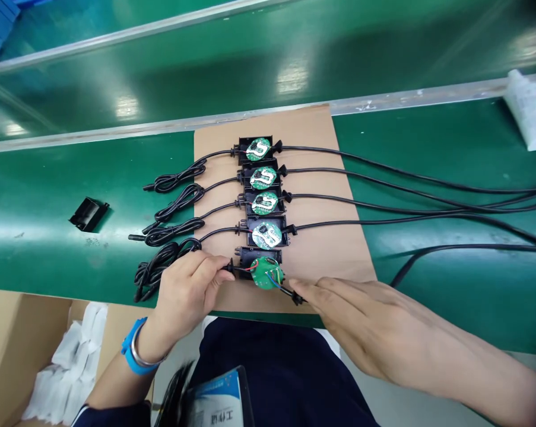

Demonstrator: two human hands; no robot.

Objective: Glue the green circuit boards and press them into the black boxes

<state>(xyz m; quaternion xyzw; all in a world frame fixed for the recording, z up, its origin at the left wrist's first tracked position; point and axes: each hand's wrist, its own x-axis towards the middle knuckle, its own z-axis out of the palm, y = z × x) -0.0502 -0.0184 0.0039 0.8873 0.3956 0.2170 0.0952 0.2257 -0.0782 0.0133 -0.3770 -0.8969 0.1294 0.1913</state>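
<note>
From where I stand, the green circuit board [268, 273] sits between the two hands, just beyond the fingertips of the right hand [361, 317] and to the right of the left hand [190, 287]; it is roundish with blunt corners, its upturned face a plain, bright green, with red wires meeting it on the side toward the left hand and blue and yellowish ones on the side toward the right; it overlaps the near edge of an open black casing [250, 255], though I can't tell whether they touch; the left hand pinches the collar of a thin black cable [229, 268] between thumb and fingers; the right hand lies with fingers long and close together over a thicker black cord [286, 290], its thumb hidden, so I can't tell whether it grips; straight beyond the hands, four more boards [264, 203] lie in a column over black housings, each marked with a looping white patch; all this is on a brown sheet [312, 255]; coiled leads [154, 270] lie just beyond and left of the left hand, a lone black box [88, 214] farther out that way; a white tube [528, 112] lies well beyond the right hand.
</note>
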